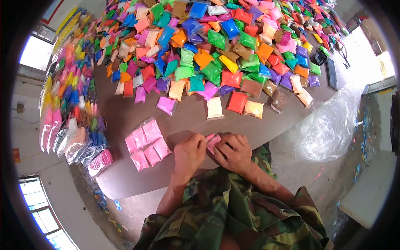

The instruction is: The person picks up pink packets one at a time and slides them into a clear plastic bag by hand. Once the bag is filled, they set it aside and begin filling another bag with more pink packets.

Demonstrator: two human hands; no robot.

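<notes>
At the table's near edge, a small pink packet (213, 142) is between my two hands. My left hand (189, 153) is closed, pinching the packet's left edge between thumb and forefinger. Curled over its right side, my right hand (234, 153) grips it and hides part of it. To the left of my hands, several pink packets (146, 143) lie flat on the table in two neat rows. Beyond my hands lie a cream packet (214, 108), a red packet (237, 102) and a purple packet (166, 105).
A large heap of coloured packets (216, 46) covers the far part of the brown table (125, 183). Bundles of wrapped coloured pieces (75, 104) line the left edge. On the right are a clear plastic bag (325, 129), a black box (319, 58) and a dark flat object (331, 73).
</notes>
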